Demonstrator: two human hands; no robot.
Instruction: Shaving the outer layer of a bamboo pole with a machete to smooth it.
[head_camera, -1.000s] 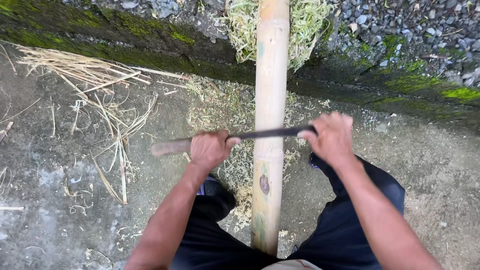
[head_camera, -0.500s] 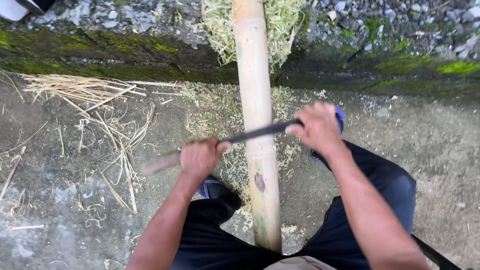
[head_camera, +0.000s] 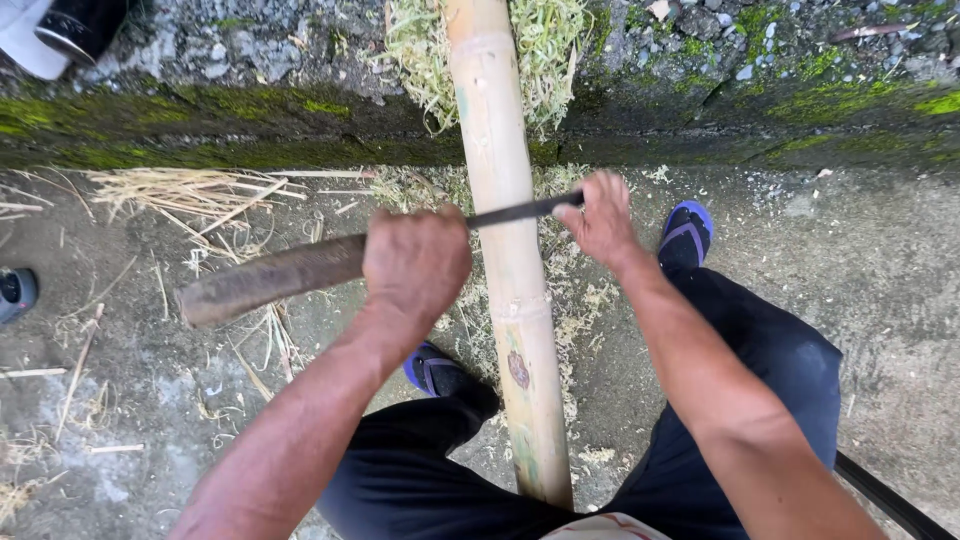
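A pale bamboo pole (head_camera: 510, 260) runs from between my legs up to a mossy stone kerb (head_camera: 200, 120). A long dark knife (head_camera: 270, 278) lies crosswise on the pole. My left hand (head_camera: 415, 262) grips the knife to the left of the pole, with its thick brown end sticking out to the left. My right hand (head_camera: 600, 220) holds the thin blade (head_camera: 520, 210) on the pole's right side. Pale shavings (head_camera: 545, 40) are heaped around the pole at the kerb.
Dry bamboo strips (head_camera: 190, 195) litter the concrete ground to the left. My feet wear blue sandals (head_camera: 688, 232), one each side of the pole. A dark round object (head_camera: 15, 292) sits at the left edge. A black-and-white thing (head_camera: 60, 30) lies top left.
Both hands and the knife have slid up along the pole, away from my body, and now sit closer to the kerb. The view has tilted down and nearer.
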